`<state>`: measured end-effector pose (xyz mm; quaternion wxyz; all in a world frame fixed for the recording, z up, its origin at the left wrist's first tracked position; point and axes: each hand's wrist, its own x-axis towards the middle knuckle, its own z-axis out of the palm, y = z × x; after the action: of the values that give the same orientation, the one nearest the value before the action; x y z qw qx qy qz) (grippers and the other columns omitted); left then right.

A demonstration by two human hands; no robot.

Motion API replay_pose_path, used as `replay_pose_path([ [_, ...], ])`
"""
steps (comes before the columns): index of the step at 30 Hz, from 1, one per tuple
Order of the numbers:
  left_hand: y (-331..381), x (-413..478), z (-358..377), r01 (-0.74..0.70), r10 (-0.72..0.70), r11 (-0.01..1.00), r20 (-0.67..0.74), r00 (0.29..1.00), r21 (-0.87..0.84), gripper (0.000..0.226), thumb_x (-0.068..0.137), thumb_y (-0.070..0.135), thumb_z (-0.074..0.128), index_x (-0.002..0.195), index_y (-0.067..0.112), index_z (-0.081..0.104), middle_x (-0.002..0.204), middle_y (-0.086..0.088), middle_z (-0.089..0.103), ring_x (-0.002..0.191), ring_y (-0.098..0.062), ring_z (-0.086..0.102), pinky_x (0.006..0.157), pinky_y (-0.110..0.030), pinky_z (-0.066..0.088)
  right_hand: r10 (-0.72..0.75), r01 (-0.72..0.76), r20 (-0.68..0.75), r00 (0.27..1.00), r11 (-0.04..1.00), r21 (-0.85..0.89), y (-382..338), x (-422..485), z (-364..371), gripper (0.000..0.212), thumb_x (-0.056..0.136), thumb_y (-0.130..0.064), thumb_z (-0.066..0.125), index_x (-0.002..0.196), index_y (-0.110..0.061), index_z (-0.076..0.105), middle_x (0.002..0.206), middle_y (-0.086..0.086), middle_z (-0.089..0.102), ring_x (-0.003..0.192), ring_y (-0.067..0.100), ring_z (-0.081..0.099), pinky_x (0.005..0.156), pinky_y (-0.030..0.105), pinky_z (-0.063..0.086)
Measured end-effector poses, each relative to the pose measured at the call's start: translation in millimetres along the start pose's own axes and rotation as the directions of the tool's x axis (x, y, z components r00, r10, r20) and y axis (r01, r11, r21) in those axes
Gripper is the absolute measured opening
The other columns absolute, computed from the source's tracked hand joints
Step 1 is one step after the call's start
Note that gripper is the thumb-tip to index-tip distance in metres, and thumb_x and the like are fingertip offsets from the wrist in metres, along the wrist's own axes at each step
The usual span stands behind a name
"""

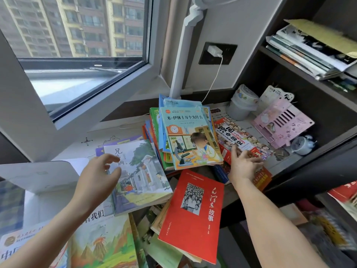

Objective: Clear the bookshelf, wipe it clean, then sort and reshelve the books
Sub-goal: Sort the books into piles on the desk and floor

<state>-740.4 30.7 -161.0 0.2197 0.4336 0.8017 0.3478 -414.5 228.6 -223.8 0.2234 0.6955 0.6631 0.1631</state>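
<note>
The left hand (pixel 98 175) is held over a street-scene book (pixel 143 178), fingers loosely curved and apart. Nothing is gripped, and whether the cover is touched cannot be told. The right hand (pixel 243 167) is stretched out, fingers nearly straight and spread, fingertips at the near edge of a red-and-white book (pixel 237 138); nothing is held. Between the hands a tilted stack (pixel 189 140) of picture books is piled, and a red book (pixel 193 215) lies nearer, over loose books. All are spread on a pale desk (pixel 81 146) beside a window (pixel 77 55). At the right stands the dark bookshelf (pixel 289 64), papers (pixel 309 53) stacked on an upper shelf; a pink stand (pixel 284 122) and a cup (pixel 241 109) are seen below. A charger (pixel 213 51) is plugged into the wall.
</note>
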Motion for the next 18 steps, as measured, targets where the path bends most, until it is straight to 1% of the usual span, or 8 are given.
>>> replay_pose_path([
  [2, 2.0, -2.2, 2.1, -0.006, 0.006, 1.0, -0.008, 1.0, -0.017, 0.021, 0.09, 0.013, 0.059, 0.11, 0.015, 0.063, 0.119, -0.007, 0.061, 0.105, -0.02, 0.057, 0.082, -0.031, 0.039, -0.001, 0.0, -0.01, 1.0, 1.0, -0.014, -1.2, -2.5, 3.5, 0.101, 0.082, -0.044, 0.065, 0.151, -0.019, -0.005, 0.135, 0.025, 0.037, 0.116, 0.062, 0.045, 0.094, 0.062, 0.044],
  [5, 3.4, -4.8, 8.0, -0.029, 0.03, 0.999, 0.004, 1.0, -0.035, 0.021, 0.09, 0.013, 0.059, 0.11, 0.015, 0.063, 0.119, -0.006, 0.061, 0.1, -0.015, 0.054, 0.081, -0.029, 0.039, -0.017, 0.017, 0.001, 1.0, 0.998, -0.059, -2.3, -4.3, 3.9, 0.089, 0.089, -0.034, 0.057, 0.152, -0.016, -0.004, 0.124, 0.025, 0.043, 0.11, 0.059, 0.052, 0.088, 0.057, 0.051],
  [8, 8.9, -7.4, 11.1, -0.039, 0.04, 0.998, 0.012, 0.999, -0.056, 0.022, 0.091, 0.013, 0.059, 0.112, 0.015, 0.062, 0.12, -0.004, 0.061, 0.101, -0.012, 0.052, 0.083, -0.028, 0.04, -0.088, 0.085, -0.02, 0.996, 0.988, -0.132, -2.5, -3.4, 0.2, 0.086, 0.094, -0.025, 0.049, 0.15, -0.011, -0.014, 0.12, 0.03, 0.048, 0.097, 0.054, 0.061, 0.079, 0.055, 0.055],
  [11, 15.7, -10.6, 10.1, -0.047, 0.047, 0.995, 0.0, 0.999, -0.086, 0.022, 0.091, 0.013, 0.059, 0.112, 0.015, 0.062, 0.121, -0.003, 0.061, 0.104, -0.012, 0.053, 0.082, -0.026, 0.039, -0.183, 0.171, -0.063, 0.981, 0.971, -0.165, -1.4, 3.5, -1.0, 0.094, 0.094, -0.025, 0.048, 0.143, -0.011, -0.032, 0.12, 0.036, 0.05, 0.08, 0.04, 0.067, 0.073, 0.05, 0.057],
  [13, 17.6, -13.0, 6.4, -0.057, 0.056, 0.994, -0.009, 0.998, -0.092, 0.022, 0.091, 0.013, 0.058, 0.112, 0.016, 0.062, 0.121, -0.003, 0.06, 0.103, -0.01, 0.052, 0.081, -0.025, 0.038, -0.218, 0.208, -0.067, 0.974, 0.969, -0.137, 0.7, 8.0, -4.4, 0.103, 0.092, -0.025, 0.052, 0.135, -0.016, -0.042, 0.118, 0.036, 0.051, 0.077, 0.037, 0.067, 0.072, 0.049, 0.057],
  [14, 17.8, -14.0, 4.4, -0.06, 0.059, 0.994, -0.012, 0.998, -0.093, 0.022, 0.091, 0.012, 0.058, 0.112, 0.015, 0.062, 0.121, -0.003, 0.06, 0.102, -0.01, 0.052, 0.081, -0.024, 0.038, -0.224, 0.216, -0.066, 0.972, 0.969, -0.117, 3.5, 7.6, -8.5, 0.108, 0.09, -0.026, 0.055, 0.135, -0.019, -0.043, 0.116, 0.034, 0.052, 0.076, 0.035, 0.066, 0.071, 0.046, 0.057],
  [16, 17.8, -15.6, 0.7, -0.062, 0.061, 0.993, -0.014, 0.998, -0.097, 0.022, 0.09, 0.012, 0.059, 0.112, 0.016, 0.063, 0.12, -0.002, 0.061, 0.103, -0.01, 0.052, 0.08, -0.024, 0.038, -0.219, 0.212, -0.075, 0.973, 0.974, -0.084, 11.1, 4.3, -21.8, 0.109, 0.088, -0.029, 0.06, 0.143, -0.023, -0.034, 0.113, 0.028, 0.054, 0.077, 0.031, 0.064, 0.068, 0.038, 0.056],
  [18, 17.8, -16.4, -3.0, -0.057, 0.055, 0.993, -0.021, 0.998, -0.104, 0.021, 0.09, 0.013, 0.059, 0.11, 0.016, 0.064, 0.119, -0.001, 0.062, 0.102, -0.01, 0.053, 0.08, -0.024, 0.038, -0.188, 0.183, -0.098, 0.977, 0.981, -0.061, 19.8, 1.8, -38.8, 0.103, 0.088, -0.034, 0.06, 0.149, -0.024, -0.022, 0.114, 0.024, 0.055, 0.083, 0.029, 0.063, 0.064, 0.033, 0.049],
])
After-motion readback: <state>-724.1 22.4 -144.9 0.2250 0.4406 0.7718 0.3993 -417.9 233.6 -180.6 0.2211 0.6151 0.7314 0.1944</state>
